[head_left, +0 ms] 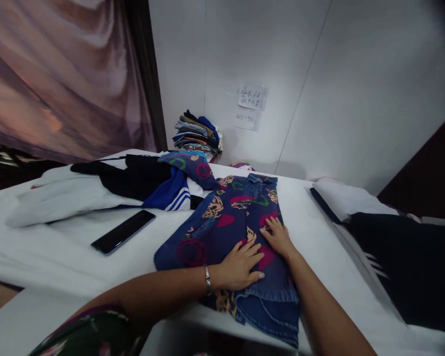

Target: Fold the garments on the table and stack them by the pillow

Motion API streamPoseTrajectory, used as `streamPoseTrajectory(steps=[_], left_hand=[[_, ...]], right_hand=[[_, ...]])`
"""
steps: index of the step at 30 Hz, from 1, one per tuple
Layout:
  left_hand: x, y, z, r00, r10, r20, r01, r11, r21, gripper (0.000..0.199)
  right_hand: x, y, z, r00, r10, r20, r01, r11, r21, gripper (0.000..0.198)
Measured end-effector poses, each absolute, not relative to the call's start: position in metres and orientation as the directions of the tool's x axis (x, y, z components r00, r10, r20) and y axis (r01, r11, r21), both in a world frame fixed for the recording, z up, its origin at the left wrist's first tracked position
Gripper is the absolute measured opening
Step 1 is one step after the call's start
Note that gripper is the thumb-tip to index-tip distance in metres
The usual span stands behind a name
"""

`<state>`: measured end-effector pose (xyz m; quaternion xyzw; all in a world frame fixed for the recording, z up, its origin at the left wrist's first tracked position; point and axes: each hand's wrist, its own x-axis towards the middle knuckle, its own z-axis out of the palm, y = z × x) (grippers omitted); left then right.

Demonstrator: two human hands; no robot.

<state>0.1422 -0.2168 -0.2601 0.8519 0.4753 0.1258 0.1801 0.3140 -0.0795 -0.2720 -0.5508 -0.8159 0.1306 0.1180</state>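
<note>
A blue denim shirt with a red, green and tan print lies partly folded on the white-covered table, its collar pointing away from me. One sleeve stretches out to the far left. My left hand rests flat on the shirt's lower middle, fingers spread; a silver bracelet is on that wrist. Flat on the shirt's right side lies my right hand, with its fingers stretched out. The shirt's hem hangs toward me at the near table edge.
Left of the shirt are a dark phone and a heap of black, white and blue garments. A stack of folded clothes stands at the back wall. Dark clothing with white stripes lies at right. Handwritten paper notes hang on the wall.
</note>
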Motion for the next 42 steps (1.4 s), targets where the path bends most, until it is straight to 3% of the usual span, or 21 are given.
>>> streamPoseTrajectory(steps=[3,7,9,12,16,19,24,31,37,42], left_hand=[[0.139,-0.212,-0.255,0.538,0.842,0.042,0.740,-0.496,0.453,0.060],[0.118,-0.190,-0.241,0.564,0.818,0.108,0.657,-0.525,0.541,0.040],[0.092,-0.169,-0.231,0.375,0.915,0.150,0.684,-0.382,0.622,0.028],[0.033,-0.129,-0.215,-0.120,0.985,0.126,0.668,-0.014,0.744,0.019],[-0.052,-0.082,-0.195,-0.496,0.860,0.118,0.552,0.208,0.808,0.023],[-0.093,-0.059,-0.187,-0.670,0.740,0.049,0.374,0.279,0.884,0.031],[-0.117,-0.036,-0.180,-0.782,0.616,-0.096,0.054,0.221,0.974,0.036],[-0.132,-0.015,-0.167,-0.789,0.569,-0.234,-0.233,0.074,0.970,0.036],[-0.139,0.001,-0.155,-0.821,0.524,-0.228,-0.280,-0.021,0.960,0.032],[-0.125,0.010,-0.136,-0.846,0.532,-0.039,-0.178,-0.212,0.961,0.024]], right_hand=[[0.314,-0.088,-0.268,-0.407,0.903,0.138,0.841,0.430,-0.329,0.063],[0.307,-0.097,-0.276,-0.538,0.843,0.013,0.813,0.523,-0.255,0.063],[0.304,-0.098,-0.282,-0.544,0.838,-0.030,0.823,0.527,-0.213,0.063],[0.302,-0.098,-0.289,-0.538,0.843,-0.018,0.831,0.526,-0.182,0.065],[0.302,-0.097,-0.296,-0.541,0.841,0.021,0.828,0.537,-0.164,0.065],[0.302,-0.098,-0.298,-0.546,0.837,0.037,0.824,0.545,-0.157,0.065],[0.303,-0.099,-0.299,-0.543,0.839,0.027,0.829,0.541,-0.142,0.066],[0.304,-0.101,-0.294,-0.544,0.839,0.022,0.826,0.540,-0.163,0.066],[0.305,-0.103,-0.290,-0.547,0.837,0.019,0.821,0.540,-0.187,0.067],[0.304,-0.103,-0.288,-0.544,0.839,0.012,0.823,0.536,-0.190,0.067]])
